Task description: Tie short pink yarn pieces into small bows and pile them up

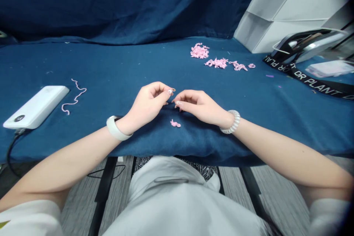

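Note:
My left hand [152,99] hovers over the blue cloth, thumb and forefinger pinched together; whatever lies between them is too small to make out. Close to its right, my right hand [196,105] has its fingers curled and the thumb tip against them, and I cannot see what it holds, if anything. A narrow gap separates the two sets of fingertips. Just below them on the cloth lies a small knotted pink yarn piece [175,123], touched by neither hand. Off to the left, a loose pink strand of yarn [74,99] lies in a wavy line.
Toward the back are a pile of pink yarn pieces [199,51] and further small clusters [217,63]. A white power bank [37,106] with a cable sits at the left. White boxes [290,11] and a black lettered strap [309,81] occupy the right side.

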The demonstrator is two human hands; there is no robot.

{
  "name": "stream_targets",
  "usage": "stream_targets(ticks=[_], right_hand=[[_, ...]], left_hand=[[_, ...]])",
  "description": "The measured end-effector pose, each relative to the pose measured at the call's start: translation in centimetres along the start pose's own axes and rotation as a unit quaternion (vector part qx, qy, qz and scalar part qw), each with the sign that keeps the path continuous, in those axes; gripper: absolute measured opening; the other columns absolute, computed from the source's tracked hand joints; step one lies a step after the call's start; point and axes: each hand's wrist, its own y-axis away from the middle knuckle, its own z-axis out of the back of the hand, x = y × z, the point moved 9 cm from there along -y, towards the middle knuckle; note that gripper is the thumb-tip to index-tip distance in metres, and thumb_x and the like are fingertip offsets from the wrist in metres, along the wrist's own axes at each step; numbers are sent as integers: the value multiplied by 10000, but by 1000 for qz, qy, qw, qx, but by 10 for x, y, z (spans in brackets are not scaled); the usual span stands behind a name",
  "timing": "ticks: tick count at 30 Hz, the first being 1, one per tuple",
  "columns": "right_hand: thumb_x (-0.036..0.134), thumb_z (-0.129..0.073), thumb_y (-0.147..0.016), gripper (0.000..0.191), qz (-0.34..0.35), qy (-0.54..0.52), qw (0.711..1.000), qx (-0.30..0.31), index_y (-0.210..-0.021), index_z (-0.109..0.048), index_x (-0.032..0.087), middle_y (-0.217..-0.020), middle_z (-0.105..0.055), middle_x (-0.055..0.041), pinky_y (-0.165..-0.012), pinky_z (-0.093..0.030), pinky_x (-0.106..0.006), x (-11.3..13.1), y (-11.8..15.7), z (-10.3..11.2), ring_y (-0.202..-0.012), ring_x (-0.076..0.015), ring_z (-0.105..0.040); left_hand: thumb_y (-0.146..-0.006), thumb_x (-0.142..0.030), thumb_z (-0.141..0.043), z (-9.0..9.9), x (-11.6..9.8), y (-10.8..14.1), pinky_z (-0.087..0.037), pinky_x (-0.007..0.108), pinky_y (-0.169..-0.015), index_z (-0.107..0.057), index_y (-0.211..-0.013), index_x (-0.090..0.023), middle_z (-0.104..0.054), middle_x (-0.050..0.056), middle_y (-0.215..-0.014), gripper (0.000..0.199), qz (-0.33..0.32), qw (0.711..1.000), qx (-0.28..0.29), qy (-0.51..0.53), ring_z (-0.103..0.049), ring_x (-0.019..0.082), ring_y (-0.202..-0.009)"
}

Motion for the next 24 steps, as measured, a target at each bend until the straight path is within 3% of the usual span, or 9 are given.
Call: stream_targets(ticks=[3, 5, 8, 11, 14, 16, 19, 22, 24], right_hand=[[401, -590, -850, 291, 58, 148, 987, 35, -783, -609, 118, -735, -596, -27, -615, -397, -241, 13, 5, -5, -633, -94, -495], [480, -623, -817, 373, 108, 251, 959, 79, -729, -584, 120, -713, -579, -23, -623, -378, -253, 21, 12, -17, -627, -99, -481], [499, -598, -838, 373, 141, 373, 907, 138, -797, -596, 128, -771, -595, -34, -688, -375, -286, 19, 20, -37, -680, -125, -510], [376, -465, -944, 307, 147, 403, 890, 154, -823, -609, 134, -797, -601, -51, -731, -379, -298, 16, 22, -44, -724, -139, -535], [377, -425, -964, 347, 150, 360, 908, 152, -822, -629, 135, -798, -598, -65, -718, -396, -285, 19, 18, -33, -733, -141, -544], [394, -455, -950, 339, 146, 343, 918, 135, -828, -650, 145, -811, -610, -69, -723, -411, -284, 22, 9, -11, -744, -146, -554], [411, -536, -903, 286, 142, 365, 918, 63, -856, -692, 175, -842, -648, -66, -763, -419, -295, 26, -22, 45, -767, -158, -577], [416, -587, -858, 283, 65, 435, 894, -86, -848, -719, 166, -845, -666, -74, -790, -402, -311, 15, -74, 124, -790, -170, -578], [424, -560, -867, 332, -37, 448, 861, -238, -927, -715, 136, -881, -671, -83, -783, -406, -299, -2, -103, 182, -795, -156, -574]], left_hand=[[-820, -348, -611, 3, 2, 0, -520, 234, -683, -608, -821, -127, -672, 72, -953, 221, 11, 999, -13, 27, -623, 160, -875], [-826, -346, -605, 4, 0, 0, -520, 232, -687, -604, -834, -132, -674, 67, -964, 214, 10, 999, -16, 36, -623, 161, -893], [-838, -342, -592, 7, -5, -2, -513, 239, -698, -604, -852, -130, -676, 73, -962, 213, -8, 1000, -19, 21, -621, 160, -882], [-833, -344, -606, 14, -13, -3, -505, 257, -732, -607, -906, -129, -678, 83, -978, 228, -31, 999, -8, -8, -627, 170, -893], [-799, -376, -649, 37, -11, 2, -495, 300, -822, -601, -1006, -146, -676, 87, -1050, 313, -35, 997, 22, -61, -632, 202, -961], [-812, -419, -623, 73, -3, 9, -472, 327, -855, -631, -991, -171, -677, 74, -1056, 306, -30, 983, 3, -181, -627, 220, -967], [-823, -486, -574, 152, 17, 26, -432, 350, -815, -650, -980, -216, -680, 37, -1029, 322, 4, 920, -83, -383, -616, 234, -909], [-823, -494, -547, 219, 32, 45, -370, 317, -687, -652, -960, -218, -663, 14, -899, 326, 15, 851, -143, -505, -606, 215, -811], [-798, -481, -587, 246, 37, 55, -347, 303, -672, -658, -927, -222, -655, 1, -885, 297, -9, 842, -168, -513, -601, 200, -787]])
